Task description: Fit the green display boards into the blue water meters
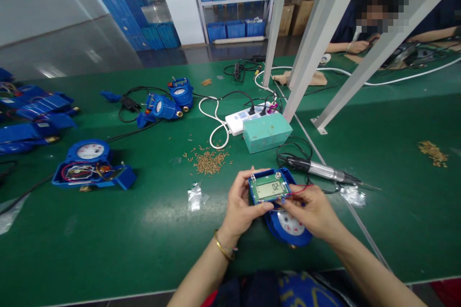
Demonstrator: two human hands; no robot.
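Near the table's front edge sits a blue water meter [306, 236] with a round white dial. Its blue box carries a green circuit board [258, 189] whose display [270, 190] reads about 0.2. My left hand [239, 206] grips the box's left side, thumb along the lower edge. At the box's lower right corner, my right hand [315, 211] has its fingers pinched by thin red and dark wires [299, 191]; exactly what they pinch is hidden. Just beyond lies an electric screwdriver [320, 170], its tip pointing right.
Loose brass screws [209, 161] are heaped beyond my left hand. A teal box [267, 133] and a white power strip [237, 121] stand further back. More blue meters [90, 163] lie left. White metal posts [309, 38] rise at right; a co-worker [356, 33] sits beyond.
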